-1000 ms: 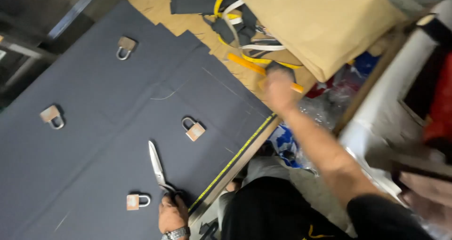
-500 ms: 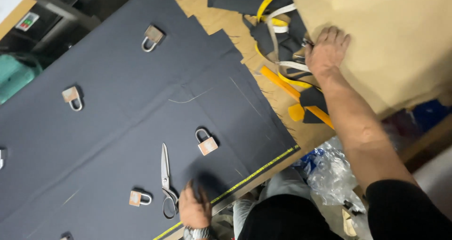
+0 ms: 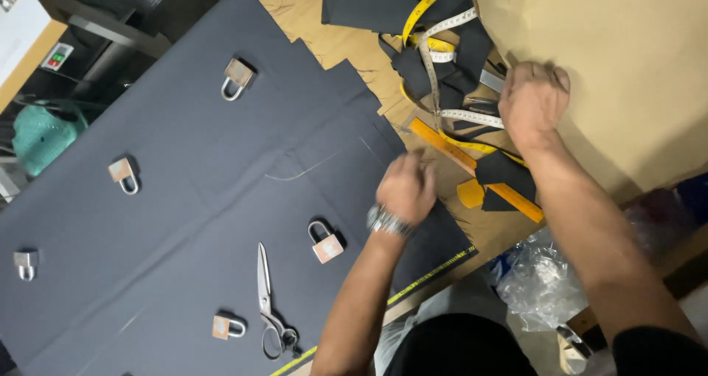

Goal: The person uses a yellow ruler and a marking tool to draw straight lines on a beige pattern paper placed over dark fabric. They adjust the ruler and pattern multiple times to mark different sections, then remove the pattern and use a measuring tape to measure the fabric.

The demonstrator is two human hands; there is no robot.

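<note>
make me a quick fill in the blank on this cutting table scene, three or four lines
1. The scissors lie on the dark fabric with nobody's ____ on them.
2. The metal weights holding the fabric flat are ____, such as the one near the left hand.
3. The right hand rests on a large sheet of ____ paper.
4. A watch is worn on the ____ wrist.

Missing words: hand; padlocks; brown; left
</note>
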